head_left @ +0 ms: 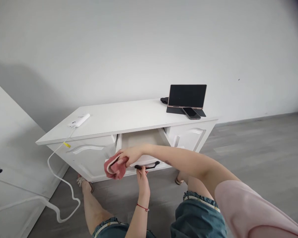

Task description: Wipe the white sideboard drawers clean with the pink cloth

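Note:
A pink cloth with a pale edge is bunched in my right hand, at the left end of the drawer front. My right arm reaches across the pulled-out drawer, whose visible inside is bare. Below it, my left hand has its fingers closed around the black drawer handle. The drawer belongs to a white cabinet against the wall. My right forearm covers part of the drawer front.
On the cabinet top stand a tablet in a folding cover, a phone, a small black item and a white power strip. Its cord hangs to the left. A white cupboard stands at left; my legs straddle the drawer.

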`<state>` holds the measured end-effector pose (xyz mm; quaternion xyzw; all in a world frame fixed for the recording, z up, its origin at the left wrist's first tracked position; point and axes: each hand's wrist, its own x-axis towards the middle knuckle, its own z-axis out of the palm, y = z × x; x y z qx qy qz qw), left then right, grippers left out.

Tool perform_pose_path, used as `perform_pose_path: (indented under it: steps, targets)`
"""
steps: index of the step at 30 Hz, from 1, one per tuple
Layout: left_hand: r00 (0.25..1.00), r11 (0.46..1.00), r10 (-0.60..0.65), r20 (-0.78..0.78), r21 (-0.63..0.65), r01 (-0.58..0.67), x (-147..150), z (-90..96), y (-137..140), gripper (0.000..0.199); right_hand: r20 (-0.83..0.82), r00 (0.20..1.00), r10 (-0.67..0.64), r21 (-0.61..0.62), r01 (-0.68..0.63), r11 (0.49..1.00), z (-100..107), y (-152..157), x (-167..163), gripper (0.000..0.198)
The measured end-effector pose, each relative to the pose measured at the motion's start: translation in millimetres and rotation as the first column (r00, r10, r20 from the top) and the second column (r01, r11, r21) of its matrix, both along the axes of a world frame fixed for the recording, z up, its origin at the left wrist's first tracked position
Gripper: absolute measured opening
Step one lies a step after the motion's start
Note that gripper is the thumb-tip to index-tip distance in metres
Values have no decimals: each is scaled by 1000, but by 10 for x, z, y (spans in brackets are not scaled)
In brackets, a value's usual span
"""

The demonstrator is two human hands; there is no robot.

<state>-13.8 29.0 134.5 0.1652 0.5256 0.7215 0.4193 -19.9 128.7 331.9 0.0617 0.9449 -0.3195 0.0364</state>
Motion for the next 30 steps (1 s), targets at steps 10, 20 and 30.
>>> perform_pose_path:
  steps: [10,20,30]
  targets:
    - [996,997,38,83,68,-44,42,-122,49,39,-97,972,-214,565,231,792,-317,-385,486,23]
    - [997,996,2,75,84,-8,61,-51,45,29,-326,894,-306,619,447,646,-664,-281,1663,18]
    - [996,996,47,76,72,-53,102,-21,-47,35,-768,448,-458,382,894,235,-1706,-466,2371,23]
